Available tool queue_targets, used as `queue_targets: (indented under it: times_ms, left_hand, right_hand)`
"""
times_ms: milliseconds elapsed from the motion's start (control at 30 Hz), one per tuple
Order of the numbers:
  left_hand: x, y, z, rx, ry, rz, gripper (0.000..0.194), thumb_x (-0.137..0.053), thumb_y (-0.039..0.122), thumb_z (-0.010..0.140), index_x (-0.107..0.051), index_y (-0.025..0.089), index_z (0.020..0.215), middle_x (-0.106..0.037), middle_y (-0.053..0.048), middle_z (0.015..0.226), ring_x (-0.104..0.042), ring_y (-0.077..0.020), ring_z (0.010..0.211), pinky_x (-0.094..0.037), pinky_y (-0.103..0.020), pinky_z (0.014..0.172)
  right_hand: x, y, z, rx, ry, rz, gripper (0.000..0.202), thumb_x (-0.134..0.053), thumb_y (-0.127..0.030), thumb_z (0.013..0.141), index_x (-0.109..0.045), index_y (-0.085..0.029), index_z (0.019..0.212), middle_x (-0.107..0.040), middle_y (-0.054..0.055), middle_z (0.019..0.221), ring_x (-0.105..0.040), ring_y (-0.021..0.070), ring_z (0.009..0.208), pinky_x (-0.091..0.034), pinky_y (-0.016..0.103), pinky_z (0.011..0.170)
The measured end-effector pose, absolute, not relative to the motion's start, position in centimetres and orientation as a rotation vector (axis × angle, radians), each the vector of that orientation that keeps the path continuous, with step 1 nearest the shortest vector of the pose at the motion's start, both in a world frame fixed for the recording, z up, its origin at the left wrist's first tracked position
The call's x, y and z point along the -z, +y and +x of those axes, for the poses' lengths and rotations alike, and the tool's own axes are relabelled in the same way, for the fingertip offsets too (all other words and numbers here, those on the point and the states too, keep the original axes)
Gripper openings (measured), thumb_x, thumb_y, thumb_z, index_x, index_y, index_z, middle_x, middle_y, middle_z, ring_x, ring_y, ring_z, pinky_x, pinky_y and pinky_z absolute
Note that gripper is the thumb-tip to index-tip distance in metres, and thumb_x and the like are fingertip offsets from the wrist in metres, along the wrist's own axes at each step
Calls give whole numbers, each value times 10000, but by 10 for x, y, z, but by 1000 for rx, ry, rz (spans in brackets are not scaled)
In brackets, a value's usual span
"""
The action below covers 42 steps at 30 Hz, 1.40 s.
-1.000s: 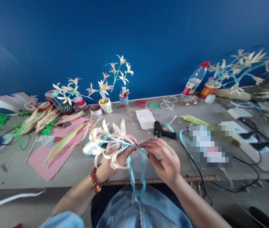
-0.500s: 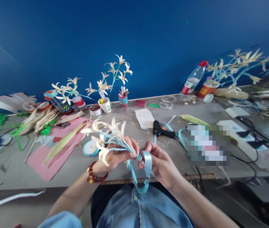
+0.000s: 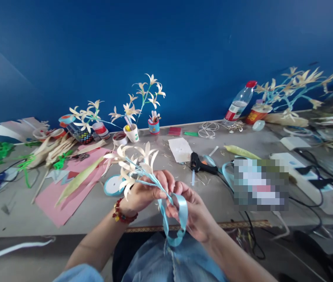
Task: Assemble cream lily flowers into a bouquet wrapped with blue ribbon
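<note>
A bunch of cream flowers [image 3: 138, 166] on blue-wrapped stems lies across my left hand [image 3: 147, 192], whose fingers and thumb pinch the stems. My right hand [image 3: 191, 211] touches the lower stem ends, its fingers closed round the light blue ribbon [image 3: 183, 211]. The ribbon hangs in a loop below both hands, over my lap. A blue-rimmed white ribbon spool [image 3: 113, 185] lies left of my left hand. Beyond my right hand, a black glue gun [image 3: 203, 163] rests on the table.
Pink paper [image 3: 63, 203] with a pale husk lies left. White paper [image 3: 180, 149] is ahead. Cups with flowers, a pen holder [image 3: 154, 126] and a leaning bottle [image 3: 239, 102] stand by the wall. A power strip [image 3: 298, 176] and cables are at right.
Both hands stay at the stems; my right hand has dipped slightly, its fingers lower by the stem ends. The ribbon loop hangs a little lower. The view has shifted slightly.
</note>
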<state>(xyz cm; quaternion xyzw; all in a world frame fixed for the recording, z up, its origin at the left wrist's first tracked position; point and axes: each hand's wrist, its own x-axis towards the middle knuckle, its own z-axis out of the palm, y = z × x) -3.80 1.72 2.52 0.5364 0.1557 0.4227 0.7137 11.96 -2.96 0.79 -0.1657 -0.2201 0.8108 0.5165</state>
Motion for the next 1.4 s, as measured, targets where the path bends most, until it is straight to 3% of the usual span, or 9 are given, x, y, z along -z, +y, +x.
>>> queue_targets:
  times_ms: [233,433,633,833,933,1133,1267,1400]
  left_hand:
    - [-20,16,-33,-985,405,1129,246,-783,354,787,-630,160,789,-568,-33,823,-595,-158,688,-502,-279,577]
    - [-23,19,-32,-1058,465,1206,201,-777,321,800,-660,158,795,-586,-46,859,-605,-184,785,-517,-332,726]
    - [-27,17,-35,-1021,452,1215,139,-729,287,846,-676,159,845,-589,-48,875,-602,-191,800,-519,-321,705]
    - [-26,16,-38,-965,536,1241,157,-720,294,863,-662,148,857,-600,-35,863,-600,-149,715,-517,-291,689]
    - [-27,13,-38,-970,599,1251,197,-732,325,855,-652,146,850,-607,-32,855,-600,-141,709,-519,-271,672]
    - [-32,9,-36,-954,655,1251,233,-706,370,870,-612,157,888,-611,-20,820,-600,-128,606,-513,-260,578]
    - [-30,8,-36,-954,758,1326,198,-709,345,866,-628,170,910,-611,-15,842,-581,-131,655,-494,-251,607]
    - [-28,8,-37,-999,856,1453,174,-664,343,901,-651,171,920,-658,-48,921,-603,-181,839,-492,-292,789]
  right_hand:
    - [-16,-27,117,-1761,-618,-399,310,-861,-241,741,-556,-188,726,-675,-26,608,-629,95,482,-545,228,588]
    - [-20,-25,122,-1607,-609,-622,331,-869,-260,712,-546,-187,698,-704,-8,749,-666,109,532,-491,173,496]
    - [-14,-25,123,-1447,-696,-697,280,-845,-260,748,-575,-189,726,-677,-16,809,-602,72,538,-497,175,528]
    - [-11,-23,125,-1638,-646,-735,341,-872,-323,725,-556,-196,736,-644,-27,639,-618,105,523,-498,197,527]
    - [-5,-22,125,-1794,-558,-715,376,-895,-330,693,-549,-202,767,-662,-20,649,-641,124,532,-522,227,546]
    - [5,-24,125,-1817,-686,-592,339,-856,-371,754,-592,-204,884,-691,14,730,-648,138,599,-543,254,601]
    - [4,-23,124,-1667,-833,-609,345,-881,-357,715,-607,-208,862,-673,14,782,-644,148,667,-536,240,598]
    - [6,-25,127,-1158,-1162,-777,169,-757,-236,835,-646,-240,962,-687,37,885,-664,157,729,-551,241,641]
